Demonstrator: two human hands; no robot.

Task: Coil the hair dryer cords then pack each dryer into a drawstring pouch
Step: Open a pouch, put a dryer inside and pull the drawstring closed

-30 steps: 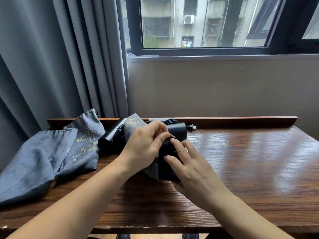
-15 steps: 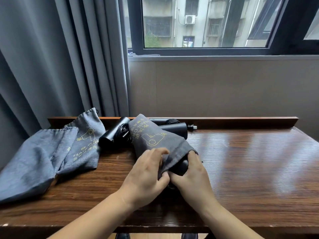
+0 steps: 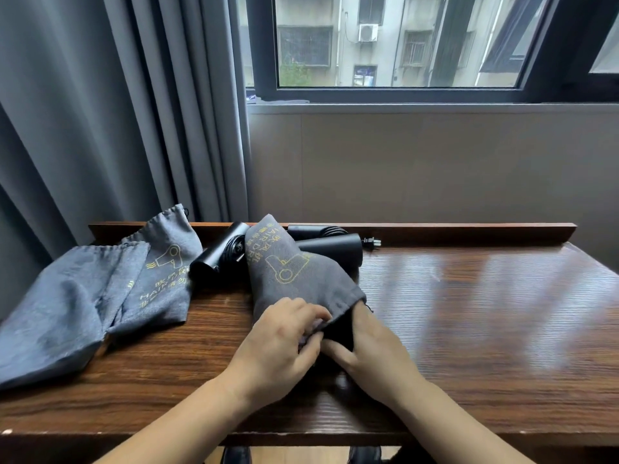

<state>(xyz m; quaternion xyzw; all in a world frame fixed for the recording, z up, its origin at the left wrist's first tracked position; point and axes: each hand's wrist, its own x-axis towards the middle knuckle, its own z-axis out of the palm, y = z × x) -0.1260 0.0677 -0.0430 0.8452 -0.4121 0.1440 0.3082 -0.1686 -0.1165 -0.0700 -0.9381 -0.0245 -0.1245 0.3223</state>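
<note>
Handling: the grey woven-fabric drawstring pouch with the yellow dryer print [image 3: 294, 279] is judged soft, light and limp, so it is best taken by the hem of its mouth; the black plastic hair dryer inside it [image 3: 338, 333] is judged rigid, smooth and the heavier part.
Pouch position: it is laid on the dark wood-grain counter [image 3: 485, 329], mouth toward the person, closed end against the back rail.
Left hand: the left hand [image 3: 284, 346] is curled, and the mouth hem is pinched in its fingers [image 3: 316, 318].
Right hand: the right hand [image 3: 375, 349] is held at the mouth; its fingers go into the opening around the dryer, but the exact grip cannot be told.
Look: the pouch bulges; little black is seen at the mouth.
Remaining: two more black dryers with coiled cords [image 3: 328, 249] lie behind; two flat grey pouches [image 3: 100, 296] lie at the left.
</note>
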